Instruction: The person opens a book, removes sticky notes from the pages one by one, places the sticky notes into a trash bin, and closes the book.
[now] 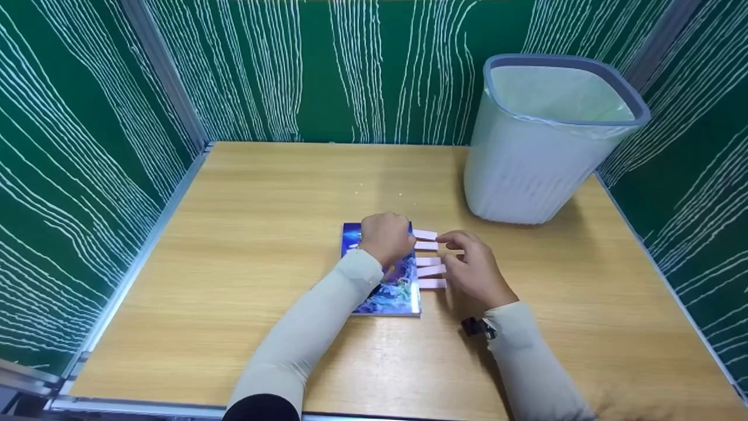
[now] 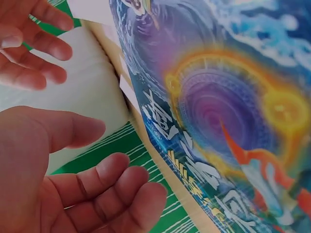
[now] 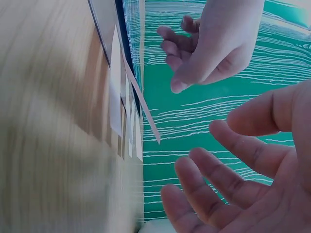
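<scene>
A book [image 1: 394, 301] with a blue, illustrated cover lies on the wooden table. Several pale pink paper strips [image 1: 432, 283] stick out past its right edge. Over the upper part of the cover hovers my left hand [image 1: 385, 237], hiding some of it. In the left wrist view that hand [image 2: 97, 184] has loosely bent fingers and nothing between them; the cover [image 2: 214, 111] fills the right side there. My right hand [image 1: 474, 266] is beside the strip ends, fingertips close to them. Its fingers [image 3: 209, 179] are spread and relaxed in the right wrist view, apart from the strips [image 3: 115, 87].
A white bin [image 1: 520, 169] with a grey rim and a liner stands at the back right of the table [image 1: 263, 222]. Tiny white specks lie behind the book. Green panels [image 1: 315, 70] with white streaks enclose the back and sides.
</scene>
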A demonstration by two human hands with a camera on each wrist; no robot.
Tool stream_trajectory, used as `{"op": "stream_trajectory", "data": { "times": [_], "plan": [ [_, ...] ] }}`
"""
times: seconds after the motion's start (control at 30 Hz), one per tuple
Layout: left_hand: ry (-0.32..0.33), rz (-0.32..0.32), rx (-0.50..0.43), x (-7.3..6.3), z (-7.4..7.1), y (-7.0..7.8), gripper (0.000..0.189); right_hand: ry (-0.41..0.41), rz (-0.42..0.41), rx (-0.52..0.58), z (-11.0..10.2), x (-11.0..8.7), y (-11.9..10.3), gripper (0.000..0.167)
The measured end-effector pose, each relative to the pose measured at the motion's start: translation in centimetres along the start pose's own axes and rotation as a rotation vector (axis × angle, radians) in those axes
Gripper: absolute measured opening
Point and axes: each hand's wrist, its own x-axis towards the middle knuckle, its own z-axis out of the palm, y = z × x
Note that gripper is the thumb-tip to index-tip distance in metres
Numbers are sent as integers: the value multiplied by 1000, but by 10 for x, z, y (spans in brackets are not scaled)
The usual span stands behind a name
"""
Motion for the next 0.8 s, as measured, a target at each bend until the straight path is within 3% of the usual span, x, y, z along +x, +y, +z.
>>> {"op": "stream_trajectory", "data": {
  "times": [0.27,0.63,0.8],
  "plan": [
    [-14,-37,-40,12,-1,6,45,23,85,6,-1,0,3,41],
    [-19,-125,-38,29,11,15,34,11,106,2,2,1,11,38],
    [-11,-135,-7,33,16,18,28,31,90,-2,2,1,14,37]
  ]
}}
